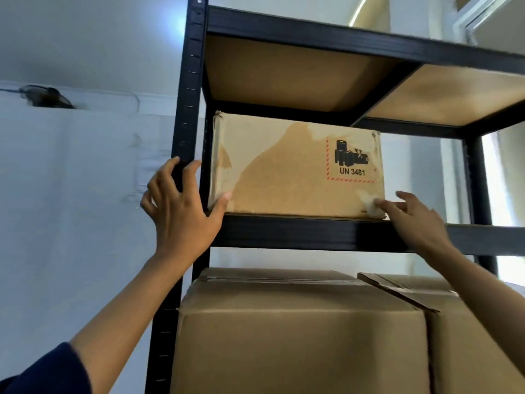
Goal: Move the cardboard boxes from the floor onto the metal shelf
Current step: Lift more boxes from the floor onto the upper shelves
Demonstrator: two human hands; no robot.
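Big boxes [301, 331] sit low, and above them the small box [295, 169] rests at the metal shelf [312, 231] front edge, stiff and probably light, both open hands [181, 209] [417, 217] touching its bottom corners.

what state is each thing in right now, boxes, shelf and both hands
small box: upright on the shelf level, label facing out, surface torn.
metal shelf: level above bare underneath, level below full.
large boxes: two side by side below, flaps closed.
left hand: open, thumb on the small box's lower left corner.
right hand: open, fingertips at its lower right corner.
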